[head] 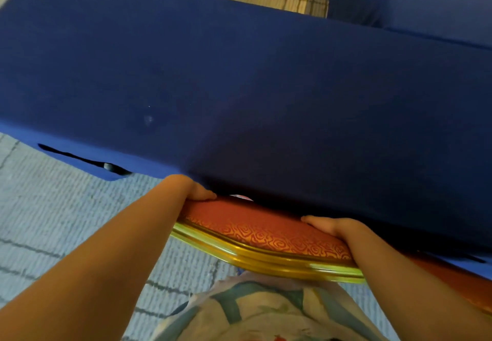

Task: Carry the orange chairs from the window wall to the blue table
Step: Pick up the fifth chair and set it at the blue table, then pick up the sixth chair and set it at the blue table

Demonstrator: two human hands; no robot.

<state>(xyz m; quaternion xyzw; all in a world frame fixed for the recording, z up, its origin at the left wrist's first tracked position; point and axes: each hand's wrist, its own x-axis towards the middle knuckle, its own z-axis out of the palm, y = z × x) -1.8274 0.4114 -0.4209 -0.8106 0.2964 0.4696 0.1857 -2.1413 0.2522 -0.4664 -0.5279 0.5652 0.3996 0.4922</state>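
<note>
Blue table [239, 87], orange chair [266, 231] in 2 hands [198, 190] [330, 225]

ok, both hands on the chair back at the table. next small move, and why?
Probably release and step back. The left hand and right hand grip the backrest top of the orange chair, which sits tight against the near edge of the blue table, seat hidden underneath. It looks placed, so further pushing seems needless.

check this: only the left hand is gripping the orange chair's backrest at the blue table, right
Not quite: both hands grip it. The head view shows the left hand and the right hand each holding the top of the orange chair backrest at the blue table.
</note>
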